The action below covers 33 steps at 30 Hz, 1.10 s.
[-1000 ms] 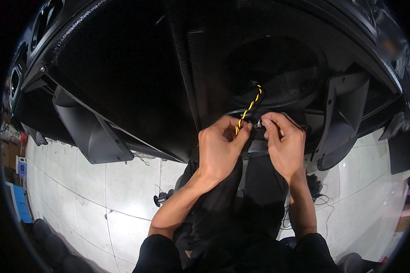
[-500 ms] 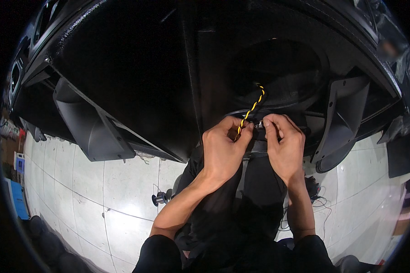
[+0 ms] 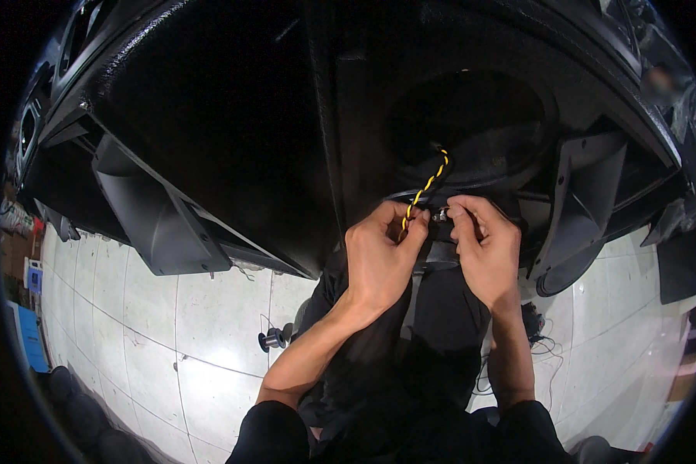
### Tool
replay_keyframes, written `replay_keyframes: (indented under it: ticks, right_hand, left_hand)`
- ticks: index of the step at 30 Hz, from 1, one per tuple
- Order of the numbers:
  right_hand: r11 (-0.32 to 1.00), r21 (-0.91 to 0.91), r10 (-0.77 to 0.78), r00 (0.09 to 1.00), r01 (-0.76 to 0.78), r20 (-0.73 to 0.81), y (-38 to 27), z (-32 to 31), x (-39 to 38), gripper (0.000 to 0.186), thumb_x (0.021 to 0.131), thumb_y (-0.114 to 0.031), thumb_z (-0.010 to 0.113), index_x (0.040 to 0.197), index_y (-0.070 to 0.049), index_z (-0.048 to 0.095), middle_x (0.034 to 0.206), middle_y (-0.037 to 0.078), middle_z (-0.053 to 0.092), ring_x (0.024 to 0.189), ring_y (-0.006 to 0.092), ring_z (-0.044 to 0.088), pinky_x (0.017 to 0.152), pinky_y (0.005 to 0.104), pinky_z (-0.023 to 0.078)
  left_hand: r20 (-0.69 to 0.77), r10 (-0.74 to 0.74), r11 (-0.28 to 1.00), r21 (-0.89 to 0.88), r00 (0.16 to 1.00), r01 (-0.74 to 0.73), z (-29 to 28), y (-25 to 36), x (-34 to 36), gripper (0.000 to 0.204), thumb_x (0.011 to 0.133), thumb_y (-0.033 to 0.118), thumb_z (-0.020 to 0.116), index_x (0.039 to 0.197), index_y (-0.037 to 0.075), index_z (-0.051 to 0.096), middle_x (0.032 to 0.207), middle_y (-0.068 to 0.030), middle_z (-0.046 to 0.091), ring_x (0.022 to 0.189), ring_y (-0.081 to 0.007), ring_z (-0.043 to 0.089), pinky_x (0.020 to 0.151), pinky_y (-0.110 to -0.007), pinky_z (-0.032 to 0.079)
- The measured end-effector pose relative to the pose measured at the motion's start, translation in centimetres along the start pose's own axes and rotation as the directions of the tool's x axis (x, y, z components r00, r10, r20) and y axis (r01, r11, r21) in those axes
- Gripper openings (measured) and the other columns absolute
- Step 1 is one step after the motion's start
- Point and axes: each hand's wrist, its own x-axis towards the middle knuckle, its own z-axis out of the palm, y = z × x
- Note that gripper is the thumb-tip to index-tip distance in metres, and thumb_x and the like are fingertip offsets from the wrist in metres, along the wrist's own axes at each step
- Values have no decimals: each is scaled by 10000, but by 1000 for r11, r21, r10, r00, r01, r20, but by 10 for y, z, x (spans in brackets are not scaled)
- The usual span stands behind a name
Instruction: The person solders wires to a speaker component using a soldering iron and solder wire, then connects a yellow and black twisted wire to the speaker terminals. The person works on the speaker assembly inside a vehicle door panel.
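A twisted yellow-and-black wire point(image 3: 429, 181) runs down from a dim round recess point(image 3: 464, 108) in a black cabinet point(image 3: 209, 93) to my left hand point(image 3: 379, 251), whose thumb and fingers are closed on it. Beside those fingertips is a small shiny metal part point(image 3: 441, 215), apparently a connector. My right hand point(image 3: 483, 251) is pinched right at that part, its fingertips facing my left hand's; exactly what it grips is too small to make out. Both hands are just above my dark-clothed legs, at the cabinet's lower edge.
Grey horn-shaped pieces point(image 3: 155, 209) point(image 3: 580, 201) flank the work on the cabinet. On the white tiled floor point(image 3: 131, 325) are a spool point(image 3: 272, 338) and loose cables point(image 3: 545, 348). A blue box point(image 3: 32, 336) and dark rounded objects point(image 3: 85, 410) are at the left.
Both hands and the wire have shifted very slightly to the right compared with a second ago. The grips look much the same.
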Motion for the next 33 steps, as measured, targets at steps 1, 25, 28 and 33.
replay_keyframes:
  ticks: [1, 25, 28, 33]
  right_hand:
    - [1000, 15, 7, 1000, -7, -8, -3, -1, -2, 139, 954, -43, 645, 1068, 21, 691, 881, 70, 700, 717, 85, 616, 646, 230, 490]
    - [866, -321, -395, 918, 384, 35, 4, -3, 3, 68, 904, 6, 656, 961, 41, 670, 1037, 132, 578, 909, 295, 650, 748, 388, 541]
    - [863, -316, -400, 915, 395, 51, 4, -3, 3, 76, 905, 8, 651, 966, 53, 647, 1055, 139, 568, 915, 307, 650, 752, 396, 543]
    - [848, -333, -413, 908, 413, 73, 6, -4, -1, 104, 898, 24, 644, 994, 47, 612, 1092, 151, 550, 937, 327, 642, 784, 415, 540]
  left_hand:
    - [-3, -7, 1000, 2, 1000, 7, 0, -2, 0, 173, 910, 119, 715, 911, -53, 694, 688, 5, 632, 612, -32, 518, 545, -217, 402]
    - [14, 16, 998, -56, 1000, -15, 3, -6, -1, 155, 927, 105, 708, 926, -48, 691, 660, 34, 585, 595, -16, 456, 513, -213, 342]
    - [-15, 23, 998, -51, 1000, -24, 3, -5, -1, 164, 903, 115, 715, 901, -48, 695, 637, -81, 621, 532, -78, 489, 496, -274, 375]
    - [-29, 60, 998, -7, 998, -60, 4, -5, -3, 158, 901, 106, 721, 907, -50, 693, 675, -35, 639, 586, -43, 504, 524, -236, 387]
